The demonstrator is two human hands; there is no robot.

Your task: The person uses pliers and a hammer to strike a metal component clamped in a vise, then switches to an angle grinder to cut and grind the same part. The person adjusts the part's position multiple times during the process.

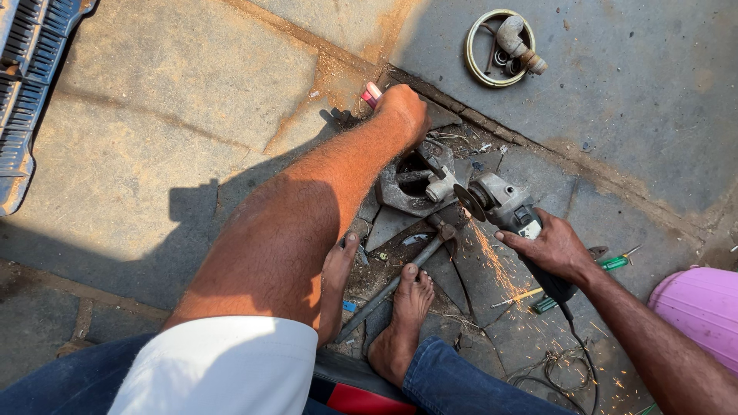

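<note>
Sunlit grey paving slabs, cracked and dusty along a dirt-filled seam, are serving as the workbench, and the person is sitting low over them with both bare feet out in front. Their left hand is pressing down at the far edge of a heavy grey cast-metal part, the fingers closed around a small pink and white cylinder-shaped object (I cannot tell what it is). Their right hand is wrapping its fingers tightly round the body of a grey handheld angle grinder, whose disc is biting into the metal part and throwing orange sparks down across the slab. The left foot is resting on a long steel bar lying beside the part, with the right foot just beyond it. That casting looks rigid, weighty and rough-edged, probably hot near the cut, so it would be best gripped by its outer rim away from the disc. A green-handled screwdriver is lying near the grinder, a brass-coloured ring with a pipe fitting sits well apart, and a pink plastic tub is showing at the right edge.
</note>
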